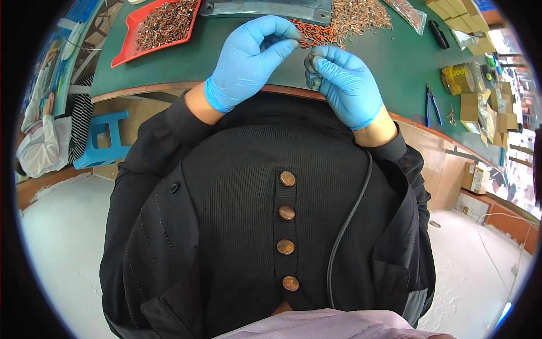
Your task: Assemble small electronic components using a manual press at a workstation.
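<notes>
Parts in small red-brown form (316,35) were heaped on the green desk (401,68), just beyond the gloved hands and against a broader heap of paler, wire-like pieces (361,22). By the right hand (351,85), thumb and fingers were drawn together in a pinch above the desk's near edge; whether a part was gripped there could not be told, the darkened fingertips being too much alike in tone. By the left hand (240,65), thumb and forefinger were brought near each other beside the red-brown heap, and no part could be made out between them with certainty. The work was judged to be under way rather than finished, since many loose parts were left in both heaps and a further load (166,25) was held in the red tray (131,35) at the left. Which heap had been dealt with could not be told, and no finished piece could be identified. Farther out, a grey tray (265,8) was set behind the hands, a clear bag of parts (407,14) was laid at the far right, and blue-handled pliers (433,107) were left lying near the right edge.
</notes>
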`<action>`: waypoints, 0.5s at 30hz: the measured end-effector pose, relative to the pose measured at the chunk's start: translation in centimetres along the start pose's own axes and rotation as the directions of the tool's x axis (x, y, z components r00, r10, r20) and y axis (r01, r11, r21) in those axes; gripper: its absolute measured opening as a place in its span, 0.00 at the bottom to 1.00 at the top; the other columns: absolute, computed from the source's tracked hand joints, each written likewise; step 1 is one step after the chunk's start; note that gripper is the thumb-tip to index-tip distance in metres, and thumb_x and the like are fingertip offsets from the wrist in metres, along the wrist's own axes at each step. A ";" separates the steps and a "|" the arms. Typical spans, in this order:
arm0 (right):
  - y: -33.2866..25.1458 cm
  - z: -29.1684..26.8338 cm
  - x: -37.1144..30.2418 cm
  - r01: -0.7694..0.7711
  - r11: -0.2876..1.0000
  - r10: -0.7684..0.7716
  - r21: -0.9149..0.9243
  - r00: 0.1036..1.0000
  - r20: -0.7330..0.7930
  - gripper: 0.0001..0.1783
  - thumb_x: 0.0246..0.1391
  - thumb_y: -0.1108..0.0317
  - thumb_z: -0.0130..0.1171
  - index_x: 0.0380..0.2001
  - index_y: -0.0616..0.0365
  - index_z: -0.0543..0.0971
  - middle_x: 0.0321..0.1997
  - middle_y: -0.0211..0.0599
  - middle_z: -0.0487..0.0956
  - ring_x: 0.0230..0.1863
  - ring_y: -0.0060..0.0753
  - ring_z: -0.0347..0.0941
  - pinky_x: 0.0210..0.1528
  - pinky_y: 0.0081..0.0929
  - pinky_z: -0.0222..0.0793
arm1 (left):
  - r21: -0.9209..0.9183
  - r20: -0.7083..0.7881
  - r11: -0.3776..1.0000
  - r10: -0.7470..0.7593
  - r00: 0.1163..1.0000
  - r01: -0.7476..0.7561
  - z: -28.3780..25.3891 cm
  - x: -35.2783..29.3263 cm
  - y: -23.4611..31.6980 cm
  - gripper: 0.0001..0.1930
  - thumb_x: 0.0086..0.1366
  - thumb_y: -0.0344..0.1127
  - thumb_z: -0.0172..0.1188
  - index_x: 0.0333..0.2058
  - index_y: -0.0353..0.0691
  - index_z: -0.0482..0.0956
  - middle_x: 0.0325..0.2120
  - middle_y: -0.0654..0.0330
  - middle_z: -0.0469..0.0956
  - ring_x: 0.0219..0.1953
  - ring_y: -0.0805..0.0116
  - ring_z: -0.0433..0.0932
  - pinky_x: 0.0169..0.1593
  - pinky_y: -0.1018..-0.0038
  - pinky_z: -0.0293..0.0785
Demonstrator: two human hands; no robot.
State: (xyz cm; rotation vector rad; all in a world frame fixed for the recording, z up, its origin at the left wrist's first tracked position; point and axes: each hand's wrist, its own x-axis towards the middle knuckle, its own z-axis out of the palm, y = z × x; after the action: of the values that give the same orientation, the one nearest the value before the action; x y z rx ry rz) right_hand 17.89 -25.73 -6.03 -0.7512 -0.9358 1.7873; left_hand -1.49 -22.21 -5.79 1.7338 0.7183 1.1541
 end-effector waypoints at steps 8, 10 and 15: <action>0.3 0.4 0.0 0.045 0.999 -0.045 -0.024 0.999 0.001 0.08 0.55 0.75 0.53 0.38 0.65 0.74 0.31 0.32 0.74 0.31 0.23 0.69 0.37 0.18 0.67 | 0.180 0.161 0.964 0.170 0.972 -0.198 -0.5 -0.1 0.7 0.11 0.55 0.23 0.59 0.38 0.35 0.75 0.31 0.62 0.74 0.35 0.76 0.73 0.39 0.80 0.70; 0.3 0.6 0.0 0.020 0.995 -0.020 -0.102 1.000 -0.005 0.08 0.55 0.74 0.53 0.38 0.65 0.74 0.32 0.32 0.74 0.31 0.23 0.69 0.37 0.18 0.67 | 0.275 0.187 0.926 0.212 0.959 -0.259 -0.8 0.0 1.2 0.11 0.54 0.22 0.59 0.37 0.34 0.74 0.31 0.62 0.74 0.35 0.76 0.73 0.39 0.80 0.69; 0.0 0.7 -0.1 0.011 0.993 -0.013 -0.117 1.000 -0.009 0.10 0.56 0.74 0.52 0.41 0.65 0.73 0.32 0.32 0.74 0.32 0.23 0.69 0.37 0.18 0.67 | 0.305 0.061 0.933 0.181 0.981 -0.192 -1.3 -0.3 1.5 0.11 0.53 0.21 0.58 0.37 0.35 0.74 0.31 0.62 0.73 0.33 0.75 0.72 0.37 0.79 0.69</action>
State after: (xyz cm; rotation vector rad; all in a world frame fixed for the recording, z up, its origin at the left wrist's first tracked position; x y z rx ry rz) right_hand 17.38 -26.02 -5.72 -0.8261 -1.0434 1.7281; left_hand -2.85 -22.60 -4.38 2.1181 0.7589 1.1851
